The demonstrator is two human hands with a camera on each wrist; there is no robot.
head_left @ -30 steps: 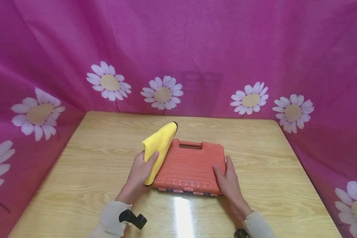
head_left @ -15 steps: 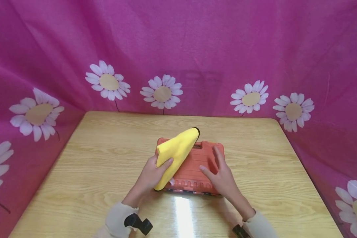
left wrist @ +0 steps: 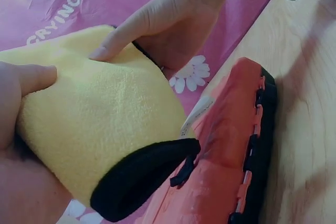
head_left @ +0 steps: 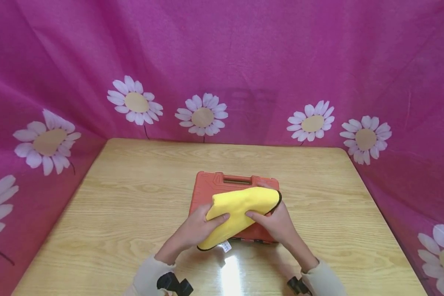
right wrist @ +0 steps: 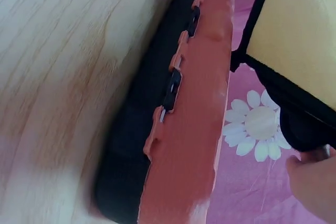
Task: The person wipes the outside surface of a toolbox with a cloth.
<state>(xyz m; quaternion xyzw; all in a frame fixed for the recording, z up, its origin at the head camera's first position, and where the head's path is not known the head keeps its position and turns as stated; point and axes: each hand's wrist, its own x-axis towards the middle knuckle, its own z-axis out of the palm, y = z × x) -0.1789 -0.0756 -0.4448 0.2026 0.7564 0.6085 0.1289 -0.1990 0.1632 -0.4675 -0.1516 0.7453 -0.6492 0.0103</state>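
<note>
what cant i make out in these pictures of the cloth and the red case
- Head view: the middle of the red case, hidden behind the yellow cloth.
- Head view: print on the white tag, too small to read.
- Left wrist view: part of the left hand, cut off by the left edge.
- Right wrist view: much of the right hand, cut off by the right edge.

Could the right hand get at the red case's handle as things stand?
Probably, yes: in the head view the handle of the red case shows uncovered. The right hand grips the yellow cloth, though, and would likely need to let go first.
</note>
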